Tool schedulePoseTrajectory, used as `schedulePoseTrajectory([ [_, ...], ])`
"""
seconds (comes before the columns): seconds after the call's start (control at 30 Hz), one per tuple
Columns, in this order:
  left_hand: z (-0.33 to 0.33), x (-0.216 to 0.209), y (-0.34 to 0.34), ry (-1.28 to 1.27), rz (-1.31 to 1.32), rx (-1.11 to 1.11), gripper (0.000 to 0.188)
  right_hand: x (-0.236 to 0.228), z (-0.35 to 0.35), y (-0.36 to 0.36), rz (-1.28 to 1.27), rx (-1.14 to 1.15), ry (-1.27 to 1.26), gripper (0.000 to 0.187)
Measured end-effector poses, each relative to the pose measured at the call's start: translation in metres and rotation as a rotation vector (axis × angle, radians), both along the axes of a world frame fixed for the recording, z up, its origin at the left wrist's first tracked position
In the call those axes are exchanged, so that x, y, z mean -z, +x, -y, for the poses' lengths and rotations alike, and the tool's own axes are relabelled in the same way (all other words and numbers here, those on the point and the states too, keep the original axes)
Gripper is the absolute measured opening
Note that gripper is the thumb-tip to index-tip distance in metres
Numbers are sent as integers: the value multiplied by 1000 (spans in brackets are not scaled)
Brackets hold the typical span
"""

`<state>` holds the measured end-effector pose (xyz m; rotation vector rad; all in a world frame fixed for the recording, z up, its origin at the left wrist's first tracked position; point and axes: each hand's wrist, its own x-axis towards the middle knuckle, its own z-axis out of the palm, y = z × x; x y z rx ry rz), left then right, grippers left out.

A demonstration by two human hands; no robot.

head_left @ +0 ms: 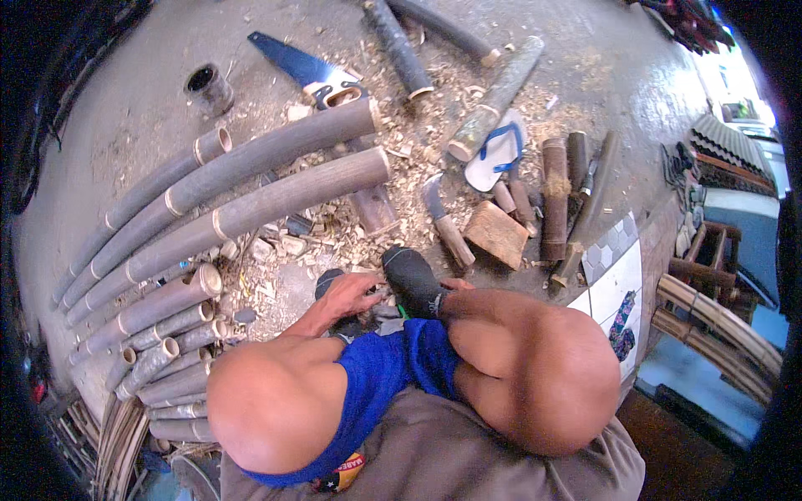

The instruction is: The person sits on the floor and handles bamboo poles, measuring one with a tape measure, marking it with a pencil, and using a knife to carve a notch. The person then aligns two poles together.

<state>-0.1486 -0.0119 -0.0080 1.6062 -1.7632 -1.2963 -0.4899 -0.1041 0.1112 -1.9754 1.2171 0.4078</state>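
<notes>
My left hand reaches down between my knees, beside my dark-socked foot. Its fingers are bent and spaced apart, with nothing visible in them. Small grey pieces lie just below its fingertips. Only a sliver of my right hand shows past my right knee; its fingers are hidden. Closest to that hand is a curved-blade knife with a wooden handle, lying on the floor. A squared wooden block sits to the right of the knife.
Long bamboo poles stretch across the left, with shorter cut bamboo piled nearer. A handsaw lies far off among wood chips. A white-and-blue flip-flop and bamboo sections are at right, near bent bamboo strips.
</notes>
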Motion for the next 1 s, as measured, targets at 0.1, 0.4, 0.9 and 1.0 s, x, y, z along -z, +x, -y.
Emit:
schedulePoseTrajectory([
  [0.1,4,-25,27,-121,84,-189,40,-1,16,4,92,78,11,32],
  [0.4,1,-143,125,-246,208,-797,32,2,41,24,527,536,303,34],
  [0.9,-3,-133,139,-441,543,-807,31,2,55,28,969,1088,784,39],
  [1.0,38,-116,118,-373,507,-695,45,-2,60,29,992,1179,835,40],
])
